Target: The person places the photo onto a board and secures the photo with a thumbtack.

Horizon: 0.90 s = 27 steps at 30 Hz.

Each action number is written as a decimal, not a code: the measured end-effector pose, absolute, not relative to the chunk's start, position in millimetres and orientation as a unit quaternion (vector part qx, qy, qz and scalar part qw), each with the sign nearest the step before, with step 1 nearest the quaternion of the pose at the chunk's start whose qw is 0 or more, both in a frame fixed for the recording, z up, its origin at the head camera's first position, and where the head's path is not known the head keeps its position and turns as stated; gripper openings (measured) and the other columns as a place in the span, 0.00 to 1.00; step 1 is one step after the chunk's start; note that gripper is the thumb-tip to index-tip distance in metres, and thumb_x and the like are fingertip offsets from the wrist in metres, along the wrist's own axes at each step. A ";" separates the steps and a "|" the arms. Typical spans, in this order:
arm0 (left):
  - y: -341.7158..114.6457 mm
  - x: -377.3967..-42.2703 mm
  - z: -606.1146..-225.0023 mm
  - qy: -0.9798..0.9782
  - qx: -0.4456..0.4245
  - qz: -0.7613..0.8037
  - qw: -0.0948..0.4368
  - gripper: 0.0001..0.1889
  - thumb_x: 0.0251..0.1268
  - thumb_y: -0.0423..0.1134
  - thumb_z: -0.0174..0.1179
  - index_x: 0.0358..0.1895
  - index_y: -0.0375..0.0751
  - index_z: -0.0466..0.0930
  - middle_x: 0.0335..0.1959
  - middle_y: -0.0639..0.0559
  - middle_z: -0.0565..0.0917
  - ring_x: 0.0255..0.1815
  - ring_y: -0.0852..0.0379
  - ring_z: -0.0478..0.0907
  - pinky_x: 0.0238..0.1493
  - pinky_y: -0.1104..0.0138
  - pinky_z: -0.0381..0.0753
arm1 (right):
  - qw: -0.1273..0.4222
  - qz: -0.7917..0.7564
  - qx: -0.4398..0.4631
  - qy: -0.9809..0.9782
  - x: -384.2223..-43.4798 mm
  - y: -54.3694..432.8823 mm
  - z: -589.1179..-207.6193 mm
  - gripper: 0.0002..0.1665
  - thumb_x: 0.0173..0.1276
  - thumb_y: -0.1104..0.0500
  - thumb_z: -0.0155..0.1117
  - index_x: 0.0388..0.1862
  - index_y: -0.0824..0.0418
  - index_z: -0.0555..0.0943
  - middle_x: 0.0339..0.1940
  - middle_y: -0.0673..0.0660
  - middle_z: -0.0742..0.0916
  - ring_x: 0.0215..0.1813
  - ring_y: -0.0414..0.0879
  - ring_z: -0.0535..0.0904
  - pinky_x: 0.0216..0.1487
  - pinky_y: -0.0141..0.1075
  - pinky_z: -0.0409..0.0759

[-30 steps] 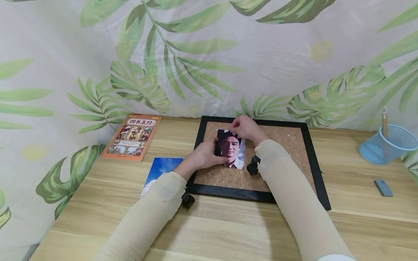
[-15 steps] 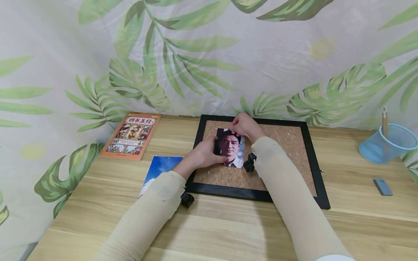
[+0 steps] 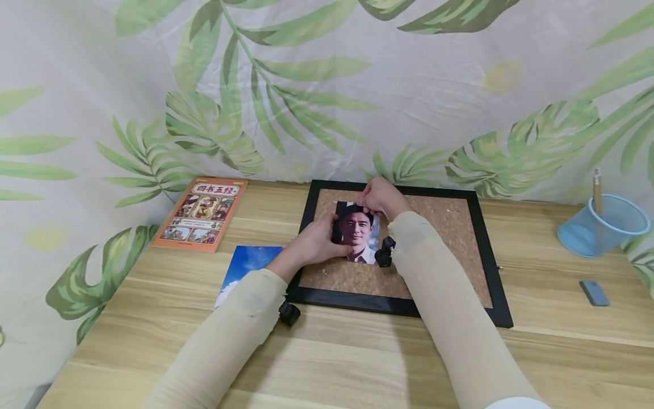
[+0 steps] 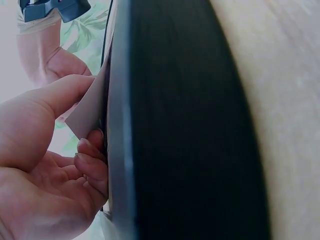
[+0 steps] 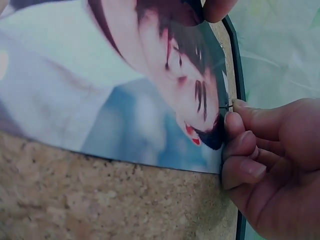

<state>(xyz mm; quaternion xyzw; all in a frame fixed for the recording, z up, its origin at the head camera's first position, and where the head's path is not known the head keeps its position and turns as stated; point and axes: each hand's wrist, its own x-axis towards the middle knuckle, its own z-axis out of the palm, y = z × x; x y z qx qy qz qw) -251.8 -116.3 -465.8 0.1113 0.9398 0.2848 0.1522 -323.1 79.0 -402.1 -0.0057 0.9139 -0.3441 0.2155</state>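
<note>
A portrait photo (image 3: 360, 230) lies over the left part of a black-framed cork board (image 3: 452, 227) on the table. My left hand (image 3: 318, 241) holds its left edge between thumb and fingers. In the left wrist view, the pale back of the photo (image 4: 89, 112) curves up off the board. At the photo's top edge, my right hand (image 3: 382, 197) pinches a small pin. The right wrist view shows the thin pin shaft (image 5: 227, 106) against the photo's border, its head hidden by the fingertips. Whether the point enters the cork cannot be told.
Left of the board lie a blue sky picture (image 3: 247, 267), partly under the left arm, and an orange comic-style book (image 3: 201, 216). On the right stand a blue mesh cup (image 3: 587, 230) with a pencil (image 3: 597, 193) and a grey-blue block (image 3: 594, 292). A leaf-patterned curtain (image 3: 306, 85) hangs behind.
My right wrist has shifted slightly left and turned, while its fingers stay at the photo's top edge. The left hand keeps its hold on the photo. The head view has shifted a little.
</note>
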 end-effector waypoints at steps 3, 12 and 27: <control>-115.7 -249.0 -462.0 0.940 0.116 0.285 0.149 0.53 0.61 0.58 0.77 0.83 0.36 0.60 0.71 0.37 0.81 0.70 0.45 0.80 0.73 0.51 0.79 | 0.213 -0.337 -0.003 0.917 -323.0 79.0 -403.0 0.08 0.81 0.61 0.63 0.43 0.65 0.85 0.18 0.49 0.83 0.18 0.40 0.74 0.24 0.32 0.74; -110.8 -241.1 -446.0 0.937 0.120 0.286 0.159 0.52 0.64 0.57 0.76 0.82 0.33 0.61 0.74 0.34 0.78 0.73 0.43 0.78 0.75 0.50 0.77 | 0.182 -0.320 -0.017 0.930 -318.8 86.7 -404.6 0.12 0.79 0.58 0.67 0.38 0.65 0.85 0.16 0.48 0.83 0.18 0.41 0.74 0.21 0.33 0.73; -113.2 -242.2 -454.1 0.958 0.130 0.217 0.136 0.47 0.71 0.64 0.68 0.83 0.39 0.65 0.77 0.36 0.77 0.76 0.40 0.77 0.75 0.46 0.76 | 0.169 -0.351 -0.083 0.917 -297.9 110.8 -403.5 0.16 0.84 0.54 0.58 0.53 0.67 0.84 0.21 0.51 0.84 0.19 0.42 0.76 0.23 0.33 0.74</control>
